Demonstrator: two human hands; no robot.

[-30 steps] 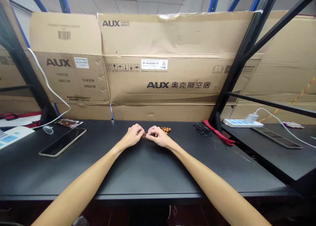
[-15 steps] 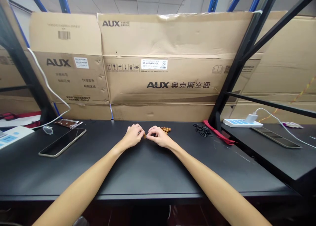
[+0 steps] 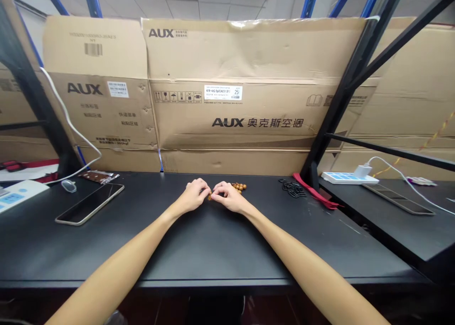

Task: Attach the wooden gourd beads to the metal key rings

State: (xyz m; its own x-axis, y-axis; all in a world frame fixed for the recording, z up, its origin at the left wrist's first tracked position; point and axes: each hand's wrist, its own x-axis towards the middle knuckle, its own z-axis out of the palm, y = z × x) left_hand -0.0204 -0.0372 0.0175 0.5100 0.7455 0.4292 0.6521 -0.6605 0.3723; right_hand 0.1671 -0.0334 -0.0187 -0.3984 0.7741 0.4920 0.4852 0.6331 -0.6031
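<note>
My left hand (image 3: pixel 194 196) and my right hand (image 3: pixel 229 197) meet at the middle of the black table (image 3: pixel 213 249), fingertips curled inward. Between them, a short stretch of brown wooden beads (image 3: pixel 209 196) shows, pinched by both hands. A small cluster of the same beads (image 3: pixel 239 186) lies just beyond my right hand and appears joined to that stretch. My fingers hide most of the held part, so the thread is not visible.
A smartphone (image 3: pixel 89 204) lies to the left, with a white cable and a second flat item behind it. Black rubber rings (image 3: pixel 292 188) and a red strap (image 3: pixel 314 191) lie to the right. Cardboard AUX boxes (image 3: pixel 227 97) stand along the back edge.
My fingers have shifted slightly on the beads, and both hands sit a little closer together. The bead cluster, the phone and the rings have not moved on the table.
</note>
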